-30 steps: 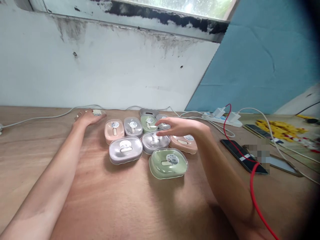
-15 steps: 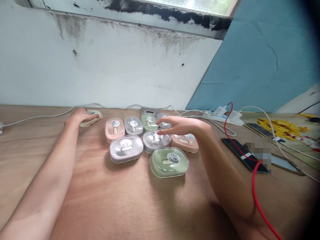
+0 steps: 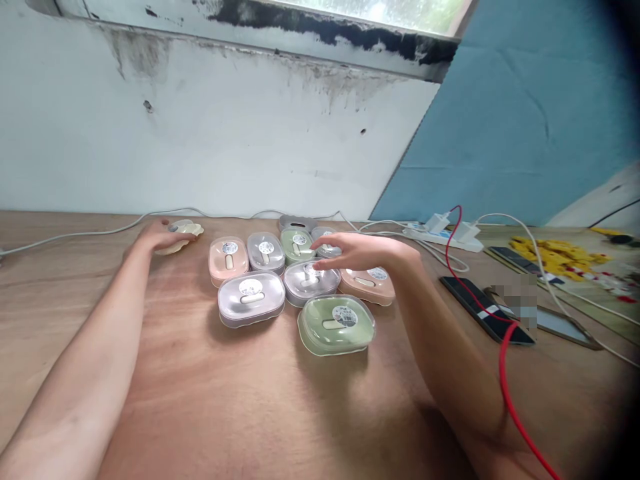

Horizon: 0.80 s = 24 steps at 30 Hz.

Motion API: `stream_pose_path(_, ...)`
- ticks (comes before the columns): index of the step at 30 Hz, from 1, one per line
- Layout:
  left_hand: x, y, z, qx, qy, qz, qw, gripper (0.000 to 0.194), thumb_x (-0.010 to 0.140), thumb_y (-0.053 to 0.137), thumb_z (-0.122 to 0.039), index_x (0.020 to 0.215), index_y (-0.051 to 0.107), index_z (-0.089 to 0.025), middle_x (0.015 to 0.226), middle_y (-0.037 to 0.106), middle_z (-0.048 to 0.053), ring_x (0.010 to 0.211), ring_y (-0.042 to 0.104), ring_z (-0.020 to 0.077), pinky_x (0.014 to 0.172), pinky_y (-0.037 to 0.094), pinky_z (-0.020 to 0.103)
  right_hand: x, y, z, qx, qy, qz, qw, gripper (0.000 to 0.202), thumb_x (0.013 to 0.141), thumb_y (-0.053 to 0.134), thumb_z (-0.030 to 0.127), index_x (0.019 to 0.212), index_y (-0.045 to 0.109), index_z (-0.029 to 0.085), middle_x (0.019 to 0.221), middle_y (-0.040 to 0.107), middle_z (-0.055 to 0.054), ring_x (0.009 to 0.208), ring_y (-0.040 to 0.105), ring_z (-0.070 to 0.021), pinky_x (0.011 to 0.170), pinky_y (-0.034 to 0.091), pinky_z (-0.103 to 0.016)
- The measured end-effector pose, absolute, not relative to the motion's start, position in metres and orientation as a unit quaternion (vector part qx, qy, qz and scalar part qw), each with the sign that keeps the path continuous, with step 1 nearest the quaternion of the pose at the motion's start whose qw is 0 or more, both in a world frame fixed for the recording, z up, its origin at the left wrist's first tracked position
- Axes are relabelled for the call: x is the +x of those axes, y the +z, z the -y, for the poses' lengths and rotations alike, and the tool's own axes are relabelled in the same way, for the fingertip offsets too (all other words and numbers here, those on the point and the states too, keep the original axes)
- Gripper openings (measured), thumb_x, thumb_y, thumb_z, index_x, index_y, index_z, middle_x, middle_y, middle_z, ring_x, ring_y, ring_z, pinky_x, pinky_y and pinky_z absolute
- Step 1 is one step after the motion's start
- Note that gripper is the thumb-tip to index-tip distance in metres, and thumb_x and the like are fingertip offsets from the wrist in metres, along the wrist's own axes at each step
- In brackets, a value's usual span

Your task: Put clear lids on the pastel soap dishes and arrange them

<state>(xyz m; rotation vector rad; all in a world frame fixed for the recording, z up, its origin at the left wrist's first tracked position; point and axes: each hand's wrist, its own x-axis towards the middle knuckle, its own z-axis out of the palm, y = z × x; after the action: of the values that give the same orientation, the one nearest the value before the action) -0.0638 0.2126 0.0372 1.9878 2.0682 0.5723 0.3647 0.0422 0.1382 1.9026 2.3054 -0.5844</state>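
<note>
The left hand (image 3: 154,237) is out at the far left of the wooden table (image 3: 225,413), near the wall, gripping a cream scalloped-edged item (image 3: 189,230). The thumb lies across its near side and the fingers bend around its left end, partly hidden, so the item sits directly under and just right of the palm.

The right hand (image 3: 367,250) is open, fingers stretched leftward over the middle of a cluster; I can't tell whether its fingertips touch anything. Straight below them is the middle lilac-grey box (image 3: 311,287).

I count eight oblong boxes with clear covers and round labels: two pink, the left one (image 3: 229,263) and the right one (image 3: 367,288), two green, the front one (image 3: 336,333) and the back one (image 3: 297,248), and four in lilac or grey. Besides the middle one, those are the front-left (image 3: 251,307), the back-left (image 3: 266,257) and the back-right (image 3: 326,241), which is partly covered by the hand. One dark grey slotted piece (image 3: 297,221) lies behind them.

Over on the right are one power strip (image 3: 453,240), two white plugs in it, one red cable (image 3: 505,373), a black phone (image 3: 480,307) and a yellow pile (image 3: 555,257).
</note>
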Motion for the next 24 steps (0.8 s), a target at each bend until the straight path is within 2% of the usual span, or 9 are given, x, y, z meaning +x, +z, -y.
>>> stream_pose_path(3, -0.055, 0.053, -0.202, 0.613, 0.194, -0.748, 0.166, 0.094, 0.065, 0.084, -0.065, 0.124, 0.057, 0.004, 0.119, 0.068, 0.023, 0.107, 0.062, 0.0357, 0.085, 0.052, 0.048, 0.366, 0.138, -0.042, 0.619, -0.188, -0.761, 0.04, 0.066, 0.083, 0.06, 0.071, 0.138, 0.058, 0.035, 0.149, 0.057, -0.003, 0.128, 0.058, -0.0346, 0.098, 0.051, -0.041)
stream_pose_path(5, -0.047, 0.072, -0.192, 0.616, 0.212, -0.729, 0.21, 0.083, 0.072, 0.08, -0.061, 0.124, 0.06, 0.0, 0.12, 0.069, 0.02, 0.102, 0.064, 0.0312, 0.082, 0.052, 0.043, 0.368, 0.137, -0.043, 0.614, -0.19, -0.765, 0.033, 0.066, 0.083, 0.059, 0.072, 0.138, 0.058, 0.035, 0.148, 0.057, -0.003, 0.127, 0.059, -0.0344, 0.097, 0.051, -0.041)
stream_pose_path(7, -0.038, 0.101, -0.177, 0.644, 0.246, -0.683, 0.242, 0.079, 0.083, 0.072, -0.058, 0.139, 0.052, -0.005, 0.127, 0.067, 0.015, 0.105, 0.065, 0.0253, 0.083, 0.052, 0.037, 0.371, 0.137, -0.043, 0.611, -0.194, -0.767, 0.025, 0.065, 0.083, 0.059, 0.072, 0.138, 0.058, 0.036, 0.148, 0.058, -0.003, 0.125, 0.06, -0.0339, 0.095, 0.052, -0.042)
stream_pose_path(9, -0.024, 0.135, -0.155, 0.681, 0.275, -0.628, 0.258, 0.082, 0.086, 0.068, -0.058, 0.153, 0.039, -0.021, 0.132, 0.066, 0.006, 0.109, 0.066, 0.0208, 0.086, 0.052, 0.032, 0.373, 0.139, -0.043, 0.612, -0.196, -0.766, 0.019, 0.065, 0.082, 0.06, 0.072, 0.137, 0.058, 0.037, 0.147, 0.058, -0.003, 0.123, 0.061, -0.0342, 0.093, 0.053, -0.042)
stream_pose_path(10, -0.015, 0.151, -0.14, 0.705, 0.283, -0.595, 0.262, 0.086, 0.083, 0.072, -0.059, 0.155, 0.036, -0.028, 0.132, 0.065, 0.003, 0.11, 0.066, 0.0216, 0.087, 0.051, 0.033, 0.374, 0.14, -0.042, 0.614, -0.195, -0.765, 0.017, 0.065, 0.082, 0.06, 0.072, 0.137, 0.058, 0.037, 0.146, 0.059, -0.003, 0.123, 0.061, -0.0346, 0.093, 0.053, -0.042)
stream_pose_path(14, 0.033, 0.186, -0.063, 0.838, 0.214, -0.474, 0.167, 0.101, 0.066, 0.08, -0.065, 0.152, 0.041, -0.03, 0.133, 0.06, 0.005, 0.112, 0.065, 0.032, 0.086, 0.055, 0.041, 0.38, 0.15, -0.035, 0.625, -0.184, -0.758, 0.006, 0.065, 0.081, 0.062, 0.07, 0.137, 0.058, 0.037, 0.144, 0.061, -0.002, 0.126, 0.059, -0.035, 0.096, 0.052, -0.043)
stream_pose_path(18, 0.076, 0.151, 0.015, 0.912, 0.155, -0.351, 0.148, 0.089, 0.061, 0.083, -0.055, 0.142, 0.049, -0.043, 0.127, 0.061, 0.006, 0.113, 0.061, 0.0343, 0.087, 0.058, 0.047, 0.385, 0.16, -0.027, 0.632, -0.181, -0.753, -0.008, 0.069, 0.082, 0.061, 0.07, 0.141, 0.056, 0.035, 0.146, 0.059, -0.003, 0.128, 0.058, -0.0334, 0.1, 0.051, -0.043)
stream_pose_path(21, 0.088, 0.099, 0.052, 0.928, 0.138, -0.319, 0.132, 0.083, 0.057, 0.083, -0.041, 0.135, 0.055, -0.04, 0.117, 0.062, 0.011, 0.105, 0.06, 0.0375, 0.087, 0.056, 0.056, 0.385, 0.162, -0.025, 0.64, -0.173, -0.748, -0.011, 0.071, 0.081, 0.062, 0.071, 0.141, 0.056, 0.033, 0.146, 0.059, -0.005, 0.126, 0.059, -0.0344, 0.098, 0.052, -0.044)
stream_pose_path(24, 0.087, 0.056, 0.066, 0.926, 0.154, -0.317, 0.138, 0.092, 0.059, 0.079, -0.031, 0.144, 0.046, -0.039, 0.116, 0.061, 0.013, 0.103, 0.06, 0.0377, 0.087, 0.057, 0.058, 0.382, 0.16, -0.028, 0.637, -0.165, -0.753, -0.007, 0.069, 0.081, 0.062, 0.071, 0.139, 0.058, 0.033, 0.142, 0.062, -0.005, 0.122, 0.061, -0.0345, 0.096, 0.052, -0.044)
